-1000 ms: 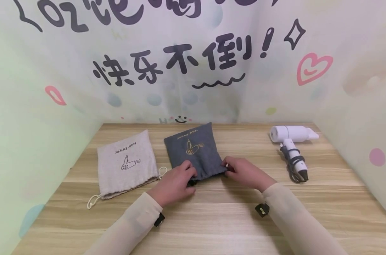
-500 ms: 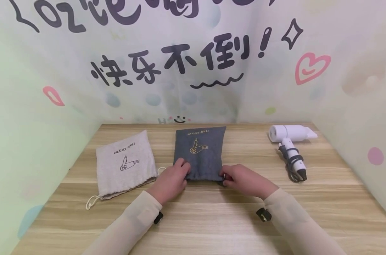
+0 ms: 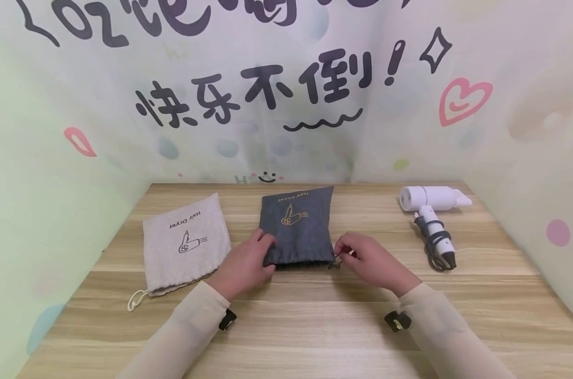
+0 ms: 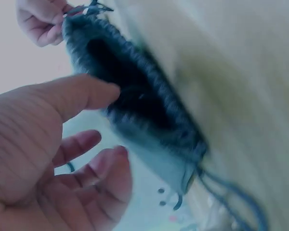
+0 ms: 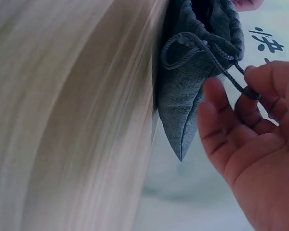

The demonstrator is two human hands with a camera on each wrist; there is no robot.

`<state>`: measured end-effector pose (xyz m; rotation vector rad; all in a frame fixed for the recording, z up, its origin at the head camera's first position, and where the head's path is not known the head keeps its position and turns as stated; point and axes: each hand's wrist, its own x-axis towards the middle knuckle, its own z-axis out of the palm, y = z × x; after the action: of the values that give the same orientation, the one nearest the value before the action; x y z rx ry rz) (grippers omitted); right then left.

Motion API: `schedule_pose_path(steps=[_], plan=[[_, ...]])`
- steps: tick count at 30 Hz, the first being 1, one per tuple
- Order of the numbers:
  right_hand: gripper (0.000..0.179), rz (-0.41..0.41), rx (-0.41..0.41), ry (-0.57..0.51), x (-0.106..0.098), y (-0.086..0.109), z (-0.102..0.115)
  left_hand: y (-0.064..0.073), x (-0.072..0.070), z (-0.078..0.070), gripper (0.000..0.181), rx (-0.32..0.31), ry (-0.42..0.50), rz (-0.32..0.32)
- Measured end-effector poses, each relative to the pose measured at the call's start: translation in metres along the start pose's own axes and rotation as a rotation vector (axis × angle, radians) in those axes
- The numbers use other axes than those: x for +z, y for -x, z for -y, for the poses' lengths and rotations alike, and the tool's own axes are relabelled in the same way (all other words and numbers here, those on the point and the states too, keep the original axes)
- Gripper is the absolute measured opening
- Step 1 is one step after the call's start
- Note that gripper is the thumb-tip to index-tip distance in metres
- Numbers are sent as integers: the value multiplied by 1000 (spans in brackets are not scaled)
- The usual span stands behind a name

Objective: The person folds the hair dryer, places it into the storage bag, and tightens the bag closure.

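Head view: the dark bag (image 3: pixel 299 234) lies between left hand (image 3: pixel 243 266), whose fingers are loosely apart, and right hand (image 3: pixel 371 261), which is pinching the cord (image 5: pixel 225 72) at the bag's right near corner.

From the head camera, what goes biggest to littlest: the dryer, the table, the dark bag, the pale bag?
1. Table
2. Dark bag and pale bag: too alike to rank, and the left hand hides a bit of each
3. Dryer
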<state>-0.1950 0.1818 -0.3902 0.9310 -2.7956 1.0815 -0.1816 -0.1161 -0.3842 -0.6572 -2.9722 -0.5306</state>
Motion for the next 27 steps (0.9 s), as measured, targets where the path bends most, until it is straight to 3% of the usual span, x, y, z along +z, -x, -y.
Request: schedule_pose_path(steps=[3,8,10,16,19,23,27], plan=[[17,-9,16,-69,-2,1,-2,1,-8,8,46,-14,-13,74],[20,7,33,-79,-3,2,-3,3,-6,20,17,-25,-41,194],[22,22,38,-44,-2,1,-4,4,-4,21,14,-13,-57,197],[17,102,83,21,-3,2,-4,9,-4,26,29,18,-75,181],[13,133,88,-4,-4,4,-5,12,-7,29,29,19,-38,196],[11,167,67,-66,-7,5,-6,12,-11,32,25,22,37,167],[15,219,71,-70,-12,7,-8,14,-16,38,23,108,76,156]])
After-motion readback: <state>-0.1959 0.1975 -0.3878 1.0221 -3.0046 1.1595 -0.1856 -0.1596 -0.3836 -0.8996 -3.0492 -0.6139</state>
